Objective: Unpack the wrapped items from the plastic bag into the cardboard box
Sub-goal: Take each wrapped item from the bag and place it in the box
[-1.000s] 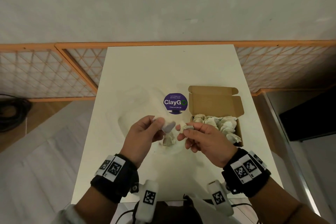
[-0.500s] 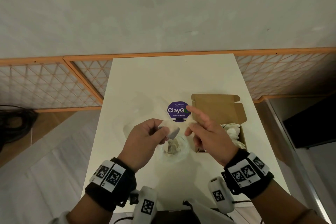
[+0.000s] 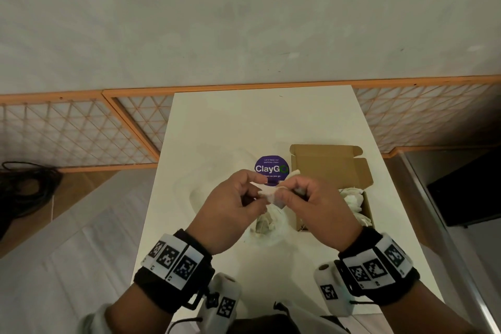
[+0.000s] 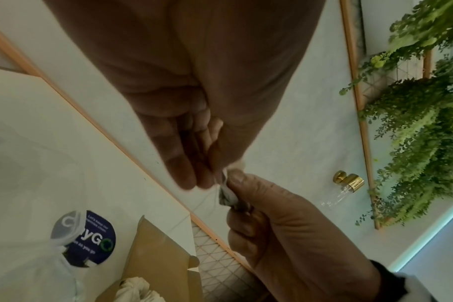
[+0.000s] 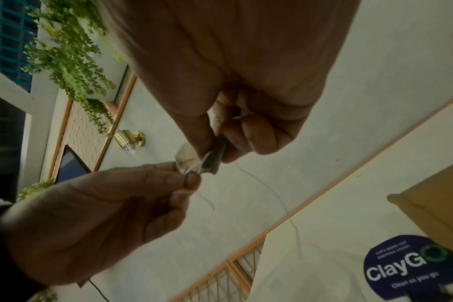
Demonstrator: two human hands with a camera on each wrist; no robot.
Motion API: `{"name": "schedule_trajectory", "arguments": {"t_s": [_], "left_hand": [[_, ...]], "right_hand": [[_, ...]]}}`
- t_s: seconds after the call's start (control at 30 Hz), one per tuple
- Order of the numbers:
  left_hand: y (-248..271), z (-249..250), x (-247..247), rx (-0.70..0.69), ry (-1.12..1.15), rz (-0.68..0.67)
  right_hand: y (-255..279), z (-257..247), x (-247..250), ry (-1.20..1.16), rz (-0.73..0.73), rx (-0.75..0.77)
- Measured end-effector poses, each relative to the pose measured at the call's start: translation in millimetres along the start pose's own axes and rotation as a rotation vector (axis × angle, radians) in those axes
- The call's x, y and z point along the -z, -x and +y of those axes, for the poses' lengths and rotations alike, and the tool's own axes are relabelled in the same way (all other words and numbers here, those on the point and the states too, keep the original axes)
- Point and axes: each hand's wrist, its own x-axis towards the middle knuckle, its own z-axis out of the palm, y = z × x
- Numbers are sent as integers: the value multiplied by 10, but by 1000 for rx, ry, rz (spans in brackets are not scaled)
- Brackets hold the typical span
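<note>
- Hands meeting above the table (image 3: 271, 122), both pinching the mouth of the plastic bag (image 3: 267, 225).
- Left hand (image 3: 230, 209) pinching one edge of the thin film between thumb and fingertips (image 4: 192, 177), other fingers curled.
- Right hand (image 3: 314, 203) gripping the opposite edge, thumb and forefinger closed on a crumpled fold of film.
- Plastic bag hanging clear and wrinkled below the hands, sagging onto the table, showing one pale wrapped item (image 3: 264, 224) inside at the bottom.
- Cardboard box (image 3: 328, 168) sitting open just right of the bag, brown lid flap standing up at the back.
- Wrapped items (image 3: 352, 198) lying in the box, white and crinkled, bunched together, partly hidden by the right hand.
- Purple round sticker (image 3: 271, 168) reading "ClayGo" lying flat on the table just beyond the hands, beside the box lid.
</note>
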Motion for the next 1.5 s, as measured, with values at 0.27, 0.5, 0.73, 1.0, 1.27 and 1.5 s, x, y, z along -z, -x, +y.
{"name": "schedule_trajectory", "arguments": {"t_s": [0.27, 0.5, 0.73, 1.0, 1.27, 1.5], "left_hand": [[-40, 82, 199, -104, -17, -5], [-174, 40, 73, -93, -16, 61], [-41, -191, -28, -40, -181, 174], [97, 38, -97, -207, 39, 452], [66, 51, -202, -176, 111, 281], [91, 108, -36, -223, 208, 319]], "right_hand": [[79, -7, 87, -85, -52, -59], [131, 58, 45, -466, -157, -272], [88, 103, 31, -702, -133, -323], [78, 58, -64, -703, -117, -372], [107, -18, -121, -526, -152, -307], [159, -26, -56, -460, -50, -247]]}}
